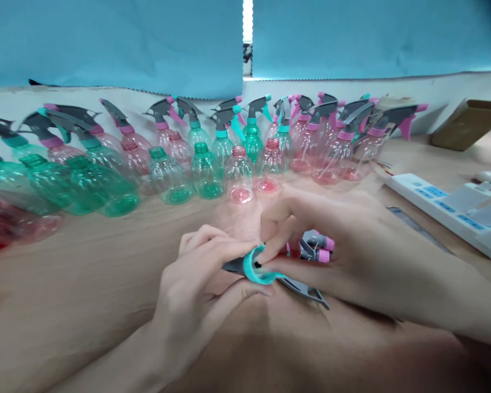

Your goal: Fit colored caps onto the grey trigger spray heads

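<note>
My left hand (192, 278) is closed around a grey spray head with a teal collar (265, 279), its open end turned to the right. The fingers of my right hand (327, 234) are pinched together at the mouth of that collar. A small dark bit shows by those fingertips, too small to name. Partly hidden behind my right hand lie several grey spray nozzles with pink tips (323, 255). A flat grey piece with a slotted end (306, 292) sticks out below the right hand; I cannot tell which spray head it belongs to.
Open-necked clear bottles, pink (239, 174) and green (207, 174), stand along the back, with capped spray bottles (337, 158) behind them. More green bottles (102, 185) crowd the left. On the right are a white power strip (445, 210) and a brown box (466, 125).
</note>
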`<state>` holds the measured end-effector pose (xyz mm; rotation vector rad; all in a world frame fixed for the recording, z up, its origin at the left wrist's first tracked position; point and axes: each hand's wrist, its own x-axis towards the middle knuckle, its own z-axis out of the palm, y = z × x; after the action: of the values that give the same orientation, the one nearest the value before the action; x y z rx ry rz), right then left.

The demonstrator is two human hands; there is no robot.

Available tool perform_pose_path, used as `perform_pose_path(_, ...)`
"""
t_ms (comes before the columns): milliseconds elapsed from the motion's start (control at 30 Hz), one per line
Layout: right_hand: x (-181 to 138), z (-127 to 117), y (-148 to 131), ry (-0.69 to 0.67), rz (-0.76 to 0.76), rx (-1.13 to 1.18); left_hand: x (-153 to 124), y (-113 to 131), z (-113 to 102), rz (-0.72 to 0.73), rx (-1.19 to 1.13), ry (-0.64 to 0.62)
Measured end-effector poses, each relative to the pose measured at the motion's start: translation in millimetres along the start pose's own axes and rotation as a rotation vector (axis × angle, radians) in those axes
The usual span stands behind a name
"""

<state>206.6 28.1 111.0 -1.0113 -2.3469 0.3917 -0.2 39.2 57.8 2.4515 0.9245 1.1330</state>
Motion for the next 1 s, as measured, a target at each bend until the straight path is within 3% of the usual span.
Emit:
perform_pose_path(233,-3,-4,5,-0.061,0.095,-0.097,7,1,-2,0.051,0.057,-0.021)
perform_pose_path(400,-1,-3,4,-0.064,0.044,-0.058,6,-1,-2,0.049,-0.018,-0.074)
perform_pose_path(633,3,-7,4,-0.151,-0.018,0.019,12,-1,-5,-0.054,-0.194,-0.265)
perform_pose_path(833,2,-18,3,-0.155,-0.071,-0.084,16,-1,-6,-0.098,-0.243,-0.276)
perform_pose_path(1000,2,-10,4,-0.208,-0.067,-0.065,14,-1,-3,-0.114,-0.28,-0.286)
